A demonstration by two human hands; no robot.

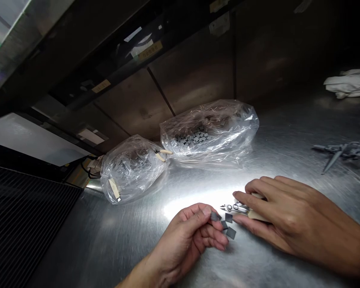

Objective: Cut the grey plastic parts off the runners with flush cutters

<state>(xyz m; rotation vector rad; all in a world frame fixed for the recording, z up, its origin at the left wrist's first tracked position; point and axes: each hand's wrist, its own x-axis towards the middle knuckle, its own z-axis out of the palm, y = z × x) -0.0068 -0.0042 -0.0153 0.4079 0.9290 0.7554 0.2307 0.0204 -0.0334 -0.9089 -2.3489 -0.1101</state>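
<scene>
Between thumb and forefinger my left hand (193, 234) pinches a small dark grey plastic piece (214, 216). Other flat grey square pieces (231, 233) lie by its fingertips, and one more square (228, 217) is just beyond them. My right hand (276, 216) is wrapped around the pale handles of a pair of nippers (237, 207). The nippers' pointed metal jaws face left, close to the piece in my left hand but apart from it. Part of the handles is hidden under my right fingers.
Two clear plastic bags (210, 138) (135, 172) with many small grey pieces stand against the back panel. Another cream-handled tool (163, 154) rests at the bags. Grey plastic frames (343, 152) lie at right, below a white cloth (349, 84). A dark ribbed surface (27, 224) is at left.
</scene>
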